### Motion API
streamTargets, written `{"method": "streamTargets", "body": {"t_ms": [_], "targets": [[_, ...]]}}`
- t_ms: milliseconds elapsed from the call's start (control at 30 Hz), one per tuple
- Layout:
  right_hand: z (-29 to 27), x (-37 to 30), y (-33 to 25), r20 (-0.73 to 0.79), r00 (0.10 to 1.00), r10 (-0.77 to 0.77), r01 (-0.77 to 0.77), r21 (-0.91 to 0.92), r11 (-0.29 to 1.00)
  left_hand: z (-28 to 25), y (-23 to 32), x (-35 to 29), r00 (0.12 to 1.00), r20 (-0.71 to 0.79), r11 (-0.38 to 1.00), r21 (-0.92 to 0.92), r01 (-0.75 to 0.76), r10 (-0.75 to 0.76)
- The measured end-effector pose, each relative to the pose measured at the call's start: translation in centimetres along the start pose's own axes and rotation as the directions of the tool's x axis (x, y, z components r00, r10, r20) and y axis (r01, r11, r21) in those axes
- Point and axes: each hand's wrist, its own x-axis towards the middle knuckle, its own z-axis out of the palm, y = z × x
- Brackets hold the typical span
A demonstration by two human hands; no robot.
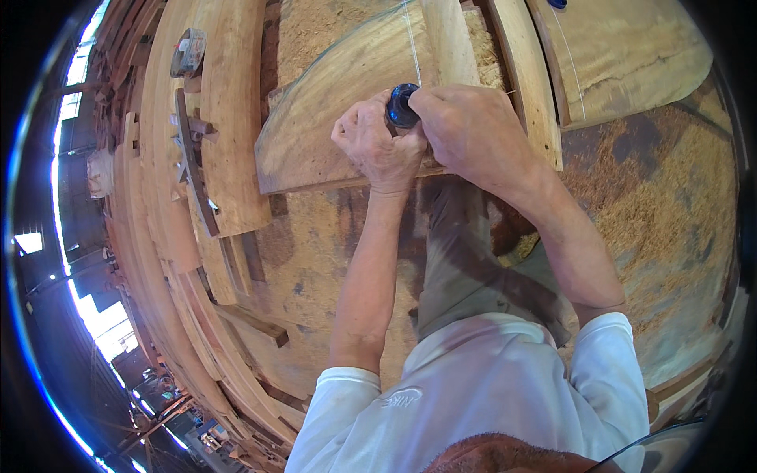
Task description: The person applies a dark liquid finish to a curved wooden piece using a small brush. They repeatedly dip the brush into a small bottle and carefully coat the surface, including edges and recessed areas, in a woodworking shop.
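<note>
A small, glossy, round blue container (401, 107) with a dark centre is between my hands, over the near edge of a pale wooden board (339, 118). My left hand (382, 142) is closed around its left side and underside. My right hand (473, 130) is closed too, its thumb side against the container's right rim; its fingertips are hidden, so what it pinches cannot be made out. The board has a curved blue-green line along its left edge, and a straight white line (412, 39) runs down it toward my hands.
On timber at the left lie a roll of tape (188, 53) and a long dark wooden hand tool (194, 162). Long planks (229, 118) are stacked there. Another marked board (631, 59) lies at the upper right. Sawdust (670, 213) covers the floor; a short wood offcut (252, 325) lies lower left.
</note>
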Motion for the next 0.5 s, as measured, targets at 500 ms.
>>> {"method": "streamTargets", "body": {"t_ms": [500], "targets": [[-1.9,-0.5,0.9,0.020,0.971,0.239,-0.234,0.310,0.922,-0.2,0.0,-0.1,1.000,0.021,1.000,0.028,0.009,-0.009]]}}
